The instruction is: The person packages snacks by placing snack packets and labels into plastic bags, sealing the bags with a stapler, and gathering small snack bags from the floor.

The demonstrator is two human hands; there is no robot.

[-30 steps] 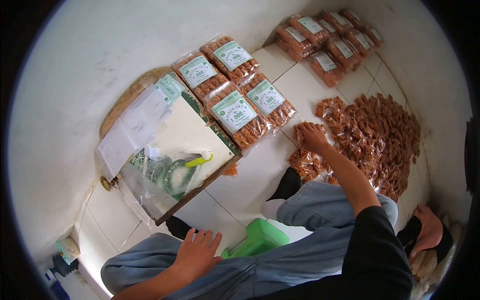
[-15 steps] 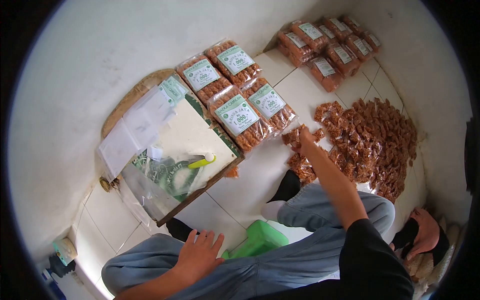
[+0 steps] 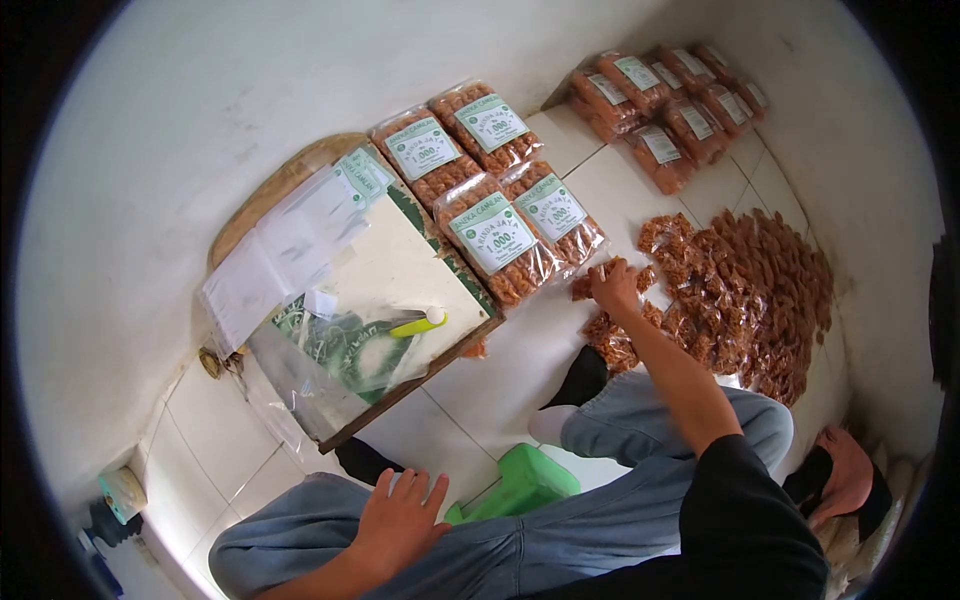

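My right hand (image 3: pixel 617 287) is stretched out to the floor, its fingers curled down over a small clear packet of brown snack (image 3: pixel 581 288) beside the loose pile. The fingertips are partly hidden, and the grip looks closed. More packets of the same kind (image 3: pixel 608 340) lie just below that hand, near my foot. Over my thigh, my left hand (image 3: pixel 400 518) lies with its fingers spread, holding nothing. Above and left of the right hand are large labelled packs of snack (image 3: pixel 490 235), stacked by the low table.
A low table (image 3: pixel 425 285) carries plastic bags (image 3: pixel 285 245), green labels (image 3: pixel 362 175) and a yellow-green cutter (image 3: pixel 418 323). The big pile of small packets (image 3: pixel 765 290) spreads to the right. Finished-looking packs (image 3: pixel 690 120) are stacked against the wall. A green plastic stool-like object (image 3: pixel 525 480) sits between my legs.
The view has shifted slightly, so the table and packs appear a little farther right. My right hand stays at the small packets with its fingers lowered over one. My left hand has barely moved.
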